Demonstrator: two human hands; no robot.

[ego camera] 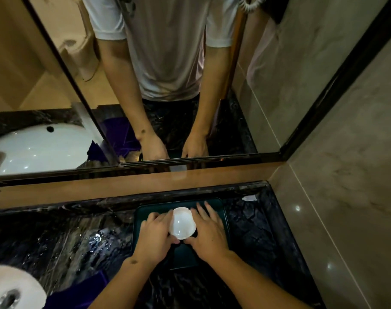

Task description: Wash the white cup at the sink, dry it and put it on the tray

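Nearest the person, at the lower left, sits the white sink [9,291], with a purple cloth [78,295] lying on the dark counter [56,241] just beside it; wet patches glisten on the stone between sink and tray.

Further out, both forearms reach forward over the tray [221,210]. The left hand [155,233] and right hand [209,233] cup the cup [182,224] from either side, fingers curved round its wall and thumbs meeting near its close edge. A two-sided hold like this probably serves to steady the cup while it is set down.

The cup appears to be upside down, its rounded base towards the camera and its mouth towards the tray, so its long axis runs roughly upright. Whether the rim already touches the tray cannot be told.

Beyond the tray, the mirror [234,108] shows the same arms.
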